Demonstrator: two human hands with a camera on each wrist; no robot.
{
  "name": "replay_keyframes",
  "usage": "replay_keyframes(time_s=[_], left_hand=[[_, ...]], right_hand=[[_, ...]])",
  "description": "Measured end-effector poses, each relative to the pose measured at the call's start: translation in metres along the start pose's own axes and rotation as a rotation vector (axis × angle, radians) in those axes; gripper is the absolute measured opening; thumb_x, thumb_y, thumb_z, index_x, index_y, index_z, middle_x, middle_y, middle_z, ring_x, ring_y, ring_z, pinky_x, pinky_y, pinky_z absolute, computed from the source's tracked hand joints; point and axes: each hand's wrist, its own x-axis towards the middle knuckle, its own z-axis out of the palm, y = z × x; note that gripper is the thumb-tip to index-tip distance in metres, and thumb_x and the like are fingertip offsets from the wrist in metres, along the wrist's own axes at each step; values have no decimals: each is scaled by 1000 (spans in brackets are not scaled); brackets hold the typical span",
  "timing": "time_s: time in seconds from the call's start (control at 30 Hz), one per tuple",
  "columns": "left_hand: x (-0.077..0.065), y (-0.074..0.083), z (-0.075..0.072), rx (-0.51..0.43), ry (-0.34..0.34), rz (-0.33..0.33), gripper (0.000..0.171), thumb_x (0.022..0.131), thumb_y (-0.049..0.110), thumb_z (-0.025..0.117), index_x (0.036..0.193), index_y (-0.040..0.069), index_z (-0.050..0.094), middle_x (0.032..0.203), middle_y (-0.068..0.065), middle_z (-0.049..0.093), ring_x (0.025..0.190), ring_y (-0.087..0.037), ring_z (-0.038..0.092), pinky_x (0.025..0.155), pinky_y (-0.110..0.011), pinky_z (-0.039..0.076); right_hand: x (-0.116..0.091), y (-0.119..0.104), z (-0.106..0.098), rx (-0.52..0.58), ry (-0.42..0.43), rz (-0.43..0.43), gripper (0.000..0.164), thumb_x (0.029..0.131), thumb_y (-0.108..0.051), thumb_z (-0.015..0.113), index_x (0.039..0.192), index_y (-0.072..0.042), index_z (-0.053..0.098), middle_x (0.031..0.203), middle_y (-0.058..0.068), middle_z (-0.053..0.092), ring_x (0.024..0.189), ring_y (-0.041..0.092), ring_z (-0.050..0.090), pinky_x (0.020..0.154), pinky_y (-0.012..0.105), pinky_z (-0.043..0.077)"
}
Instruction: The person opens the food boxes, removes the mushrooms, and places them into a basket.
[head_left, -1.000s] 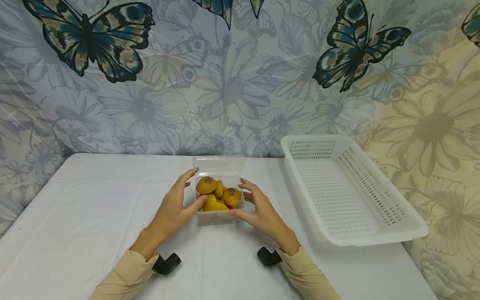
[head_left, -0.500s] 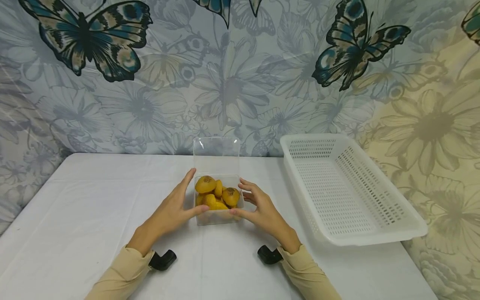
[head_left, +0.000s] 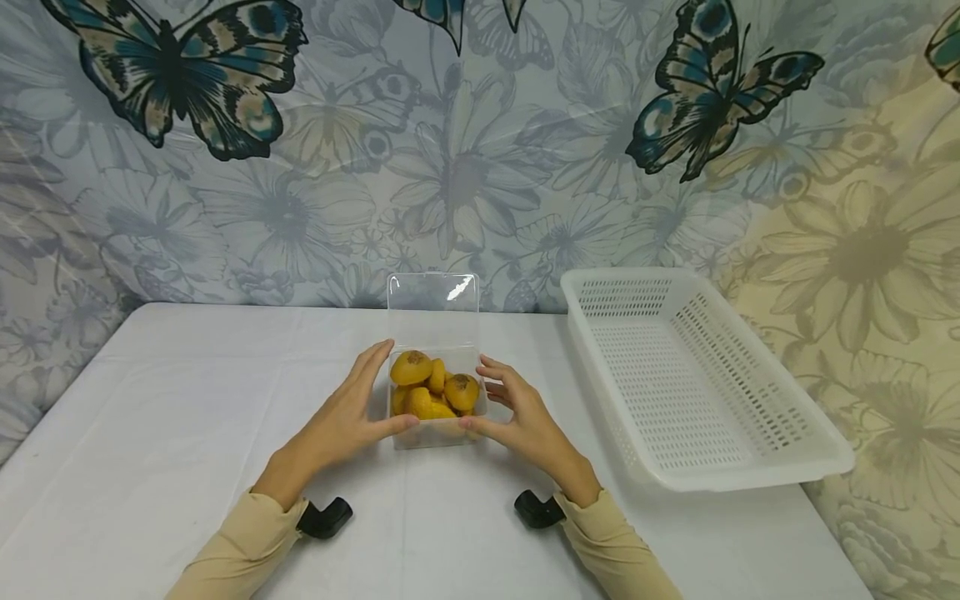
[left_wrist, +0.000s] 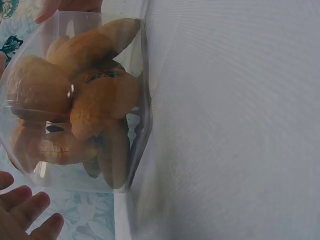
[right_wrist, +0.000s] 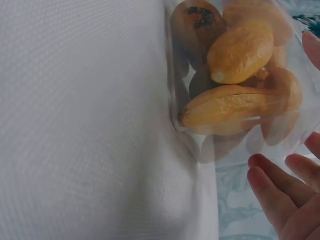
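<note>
A small clear plastic box (head_left: 429, 435) stands on the table with its hinged lid (head_left: 433, 292) raised at the back. Wrinkled yellow-orange fruits (head_left: 411, 368), some with dark brown ends, fill it. At its left side is my left hand (head_left: 337, 427), fingers extended and thumb along the front rim. On the opposite side my right hand (head_left: 521, 421) has loosely bent fingers beside the wall and its thumb at the front corner. In the left wrist view, the left fingertips (left_wrist: 40, 202) sit slightly apart from the box; the right fingertips (right_wrist: 257, 172) are close by it in the right wrist view.
To the right, a large white perforated plastic basket (head_left: 600, 392) sits near the table's edge. A white cloth covers the table (head_left: 187, 392). Behind it hangs a patterned backdrop (head_left: 457, 183) with butterflies and flowers.
The lid has swung up to stand more upright. My left hand has shifted slightly left and its fingers have straightened. The right hand and the box have barely moved.
</note>
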Motion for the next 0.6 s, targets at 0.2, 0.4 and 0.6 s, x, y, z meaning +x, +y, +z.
replay_keyframes(time_s=[0.2,0.4,0.6], left_hand=[[0,0,0,-31,10,14,102,83,48,77,159,16,18,160,-9,24,143,-32,36,115,-61,33],[1,-3,0,-25,-7,14,100,84,50,76,158,14,20,160,-8,24,145,-32,34,115,-61,33],[0,-7,-1,55,-22,13,99,85,59,70,159,14,21,162,-6,23,145,-35,35,113,-60,37]], right_hand=[[1,0,-1,-35,-9,-3,76,81,-20,83,144,-8,43,154,12,42,131,33,54,106,38,50],[0,0,-1,-43,-6,-9,75,81,-21,83,143,-7,44,154,13,42,131,34,54,106,38,50],[0,1,-1,-40,-7,-7,74,81,-21,83,143,-8,44,155,11,41,133,30,53,107,37,49]])
